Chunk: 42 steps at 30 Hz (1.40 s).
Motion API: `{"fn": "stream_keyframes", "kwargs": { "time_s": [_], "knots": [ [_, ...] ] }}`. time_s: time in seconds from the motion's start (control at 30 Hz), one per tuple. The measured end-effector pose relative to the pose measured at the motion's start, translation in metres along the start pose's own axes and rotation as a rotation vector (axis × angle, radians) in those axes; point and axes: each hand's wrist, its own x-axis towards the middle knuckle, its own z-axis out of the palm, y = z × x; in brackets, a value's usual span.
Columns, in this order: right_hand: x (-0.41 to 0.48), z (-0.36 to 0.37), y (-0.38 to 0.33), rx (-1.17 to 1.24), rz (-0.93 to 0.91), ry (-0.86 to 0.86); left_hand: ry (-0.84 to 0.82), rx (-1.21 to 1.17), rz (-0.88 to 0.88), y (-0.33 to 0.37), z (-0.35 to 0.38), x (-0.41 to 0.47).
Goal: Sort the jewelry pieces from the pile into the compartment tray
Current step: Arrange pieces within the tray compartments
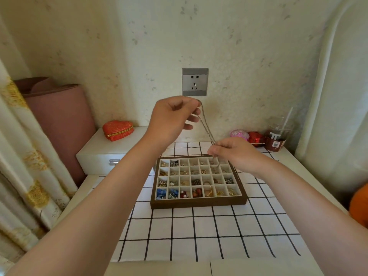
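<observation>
A silver chain necklace [206,125] hangs stretched in the air above the tray. My left hand [173,118] pinches its upper end, raised in front of the wall socket. My right hand [236,154] pinches the chain lower down, over the tray's far right corner, and a short tail dangles below the fingers into the tray's top rows. The compartment tray [199,204], dark wood with pale dividers, lies on the checked cloth. Most of its cells hold small rings, earrings, beads and chains; blue and red pieces fill the near row. No loose pile is visible.
A white drawer box [103,154] with a red heart-shaped pouch [117,130] stands back left. Pink and red pouches [247,136] and a plastic cup with a straw [276,136] stand back right. An orange object [359,206] lies at the right edge. Curtains hang left.
</observation>
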Motion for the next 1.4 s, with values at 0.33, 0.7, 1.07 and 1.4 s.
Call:
{"fn": "stream_keyframes", "kwargs": {
  "time_s": [0.33,0.7,1.07,1.4],
  "knots": [
    [0.053,-0.017,0.062,0.043,0.114,0.236,0.026,0.009,-0.119,-0.039,0.034,0.039],
    [0.075,-0.006,0.083,-0.167,0.141,0.127,-0.138,0.057,-0.174,-0.069,0.057,0.065],
    [0.073,-0.026,0.067,-0.044,0.014,0.101,-0.293,0.232,-0.067,-0.095,0.075,0.064],
    [0.072,-0.015,0.085,-0.315,0.111,0.050,-0.340,0.581,-0.005,-0.131,0.076,0.059]
  ]
}}
